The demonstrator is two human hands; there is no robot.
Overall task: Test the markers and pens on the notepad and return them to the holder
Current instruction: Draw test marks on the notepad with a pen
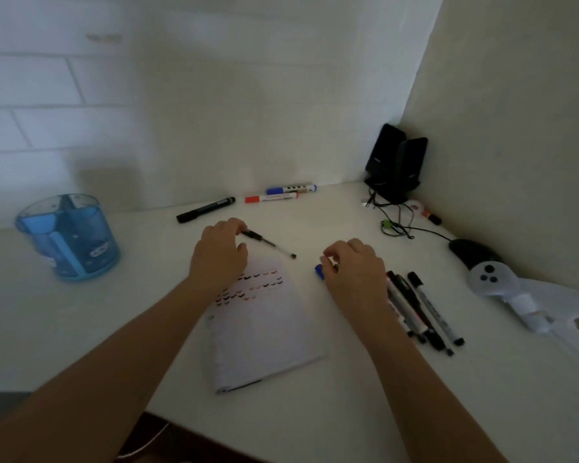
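A white notepad (264, 329) with rows of red and black test marks lies at the middle of the desk. My left hand (219, 253) pinches the end of a thin black pen (271, 244) just beyond the notepad's top edge. To the right of the pad, my right hand (355, 272) grips a blue-capped marker (319, 271). Several pens and markers (422, 309) lie in a row under and beside my right wrist. The blue transparent holder (69, 237) stands at the far left. A black marker (205, 209), a red marker (270, 198) and a blue marker (291, 189) lie by the back wall.
Two black speakers (396, 162) with tangled cables (395, 222) fill the back right corner. A black mouse (470, 252) and a white controller (502, 285) lie along the right wall. The desk's front edge (214, 439) runs across below my arms.
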